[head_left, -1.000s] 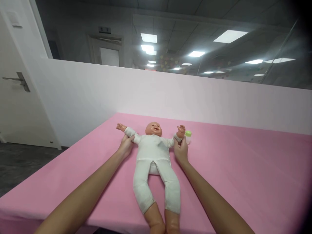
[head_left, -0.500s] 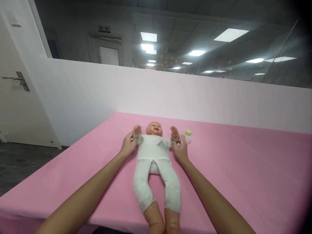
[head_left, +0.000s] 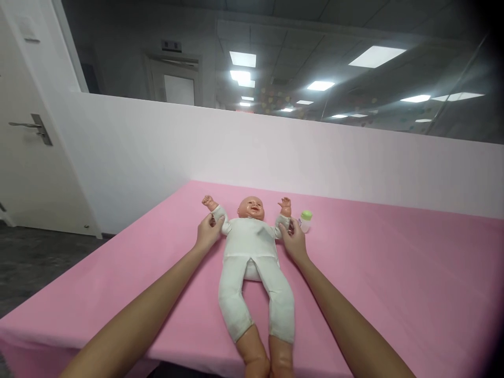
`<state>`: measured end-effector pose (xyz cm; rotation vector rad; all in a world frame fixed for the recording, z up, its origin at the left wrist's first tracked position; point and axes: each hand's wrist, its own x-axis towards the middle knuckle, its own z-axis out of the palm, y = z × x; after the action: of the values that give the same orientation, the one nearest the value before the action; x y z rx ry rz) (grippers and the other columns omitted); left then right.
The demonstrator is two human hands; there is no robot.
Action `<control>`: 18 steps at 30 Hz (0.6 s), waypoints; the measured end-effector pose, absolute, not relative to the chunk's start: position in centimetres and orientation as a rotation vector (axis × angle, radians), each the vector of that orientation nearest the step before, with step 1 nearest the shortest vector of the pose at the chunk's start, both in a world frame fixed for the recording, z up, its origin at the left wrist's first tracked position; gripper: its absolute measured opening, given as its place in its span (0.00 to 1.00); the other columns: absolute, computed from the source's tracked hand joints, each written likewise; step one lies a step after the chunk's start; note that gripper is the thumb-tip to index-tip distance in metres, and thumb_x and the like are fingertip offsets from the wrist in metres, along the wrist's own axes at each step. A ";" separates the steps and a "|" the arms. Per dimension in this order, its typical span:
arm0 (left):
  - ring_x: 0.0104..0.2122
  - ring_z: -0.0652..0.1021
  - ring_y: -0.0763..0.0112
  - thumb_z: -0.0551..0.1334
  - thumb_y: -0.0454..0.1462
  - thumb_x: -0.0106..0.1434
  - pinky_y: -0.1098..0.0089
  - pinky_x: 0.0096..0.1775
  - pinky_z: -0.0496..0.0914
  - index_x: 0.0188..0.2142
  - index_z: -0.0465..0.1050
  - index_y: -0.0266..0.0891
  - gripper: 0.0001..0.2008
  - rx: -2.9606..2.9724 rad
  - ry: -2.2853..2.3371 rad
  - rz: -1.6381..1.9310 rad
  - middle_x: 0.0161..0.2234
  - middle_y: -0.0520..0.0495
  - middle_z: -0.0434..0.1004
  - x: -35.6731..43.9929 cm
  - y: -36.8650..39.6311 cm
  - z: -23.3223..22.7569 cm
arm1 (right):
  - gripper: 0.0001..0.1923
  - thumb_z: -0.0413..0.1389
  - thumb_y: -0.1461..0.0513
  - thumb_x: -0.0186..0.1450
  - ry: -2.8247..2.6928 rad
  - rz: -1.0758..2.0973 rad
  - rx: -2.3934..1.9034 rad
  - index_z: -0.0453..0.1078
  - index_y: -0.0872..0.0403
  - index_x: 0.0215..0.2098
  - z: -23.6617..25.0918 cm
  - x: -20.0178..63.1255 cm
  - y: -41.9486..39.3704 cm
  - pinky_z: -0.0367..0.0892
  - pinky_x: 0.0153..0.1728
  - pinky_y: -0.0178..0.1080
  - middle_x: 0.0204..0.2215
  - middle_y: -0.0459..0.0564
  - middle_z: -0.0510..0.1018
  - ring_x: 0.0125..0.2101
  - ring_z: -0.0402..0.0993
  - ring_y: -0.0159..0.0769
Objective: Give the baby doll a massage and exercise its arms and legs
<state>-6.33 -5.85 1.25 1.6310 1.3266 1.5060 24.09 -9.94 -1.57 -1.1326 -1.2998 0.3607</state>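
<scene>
We see a small clear bottle with a green cap (head_left: 305, 220) standing upright on the pink padded table (head_left: 394, 273). Behind the table runs a low white partition wall (head_left: 275, 152), with a dark glass pane above it. At far left we find a white door with a metal lever handle (head_left: 33, 127).

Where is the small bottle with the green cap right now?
In the head view, the bottle stands upright on the pink table, right of the doll, just beyond the right hand that grips the doll's arm.
</scene>
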 end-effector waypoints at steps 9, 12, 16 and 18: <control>0.40 0.77 0.63 0.62 0.37 0.59 0.67 0.40 0.70 0.51 0.81 0.44 0.20 1.886 1.190 1.380 0.43 0.46 0.80 -5.5 -6.7 1.0 | 0.16 0.57 0.57 0.64 -1.524 0.379 -1.098 0.72 0.51 0.49 -1.3 23.7 -10.3 0.70 0.44 0.44 0.46 0.52 0.79 0.45 0.75 0.45; 0.38 0.78 0.63 0.62 0.40 0.61 0.67 0.39 0.70 0.44 0.80 0.39 0.14 1.768 1.143 1.437 0.40 0.46 0.82 -5.4 -6.5 1.0 | 0.15 0.57 0.53 0.65 -1.400 0.412 -1.157 0.73 0.53 0.45 -1.5 23.9 -10.1 0.70 0.39 0.43 0.39 0.51 0.80 0.38 0.74 0.44; 0.35 0.78 0.63 0.62 0.44 0.63 0.66 0.39 0.71 0.40 0.77 0.37 0.13 1.682 1.193 1.539 0.35 0.45 0.81 -5.4 -6.2 1.1 | 0.16 0.56 0.50 0.66 -1.280 0.437 -1.180 0.72 0.53 0.42 -1.6 24.2 -9.9 0.71 0.39 0.42 0.37 0.51 0.79 0.38 0.74 0.43; 0.36 0.78 0.62 0.61 0.43 0.64 0.65 0.40 0.71 0.41 0.78 0.37 0.13 1.757 1.201 1.536 0.37 0.45 0.81 -5.5 -6.1 1.0 | 0.14 0.57 0.52 0.65 -1.315 0.446 -1.138 0.72 0.52 0.43 -1.6 24.1 -10.0 0.71 0.40 0.42 0.39 0.50 0.79 0.39 0.74 0.43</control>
<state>-5.55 -6.12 0.97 1.7572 1.2009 1.5362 24.07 -9.98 -1.56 -1.1382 -1.3151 0.4458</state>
